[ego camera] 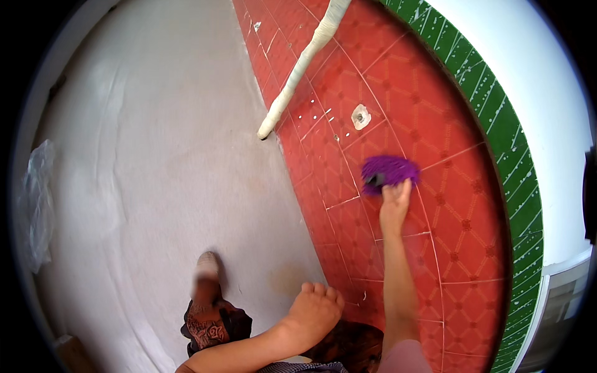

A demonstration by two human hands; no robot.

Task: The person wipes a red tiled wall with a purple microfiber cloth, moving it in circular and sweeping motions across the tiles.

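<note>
My right hand (395, 205) grips a purple chenille duster (392, 171) by a dark part. The duster is pressed against or held just over the red patterned tiles (454, 196); its edge is slightly blurred. My left hand (317, 307) hovers or rests by my knee, back of the hand up, with the fingers curled. Its fingertips and palm are hidden, so whether it holds anything does not show. White specks (315, 116) and a chipped white patch around a hole (360, 116) mark the tiles beyond the duster.
A pole wrapped in pale film (298, 70) slants across the tiles. Pale sheeting (163, 163), wrinkled at left, covers the floor under my foot (207, 270). Clear crumpled plastic (41, 205) lies at the far left. Green tile trim (517, 186) borders a white wall (555, 140).
</note>
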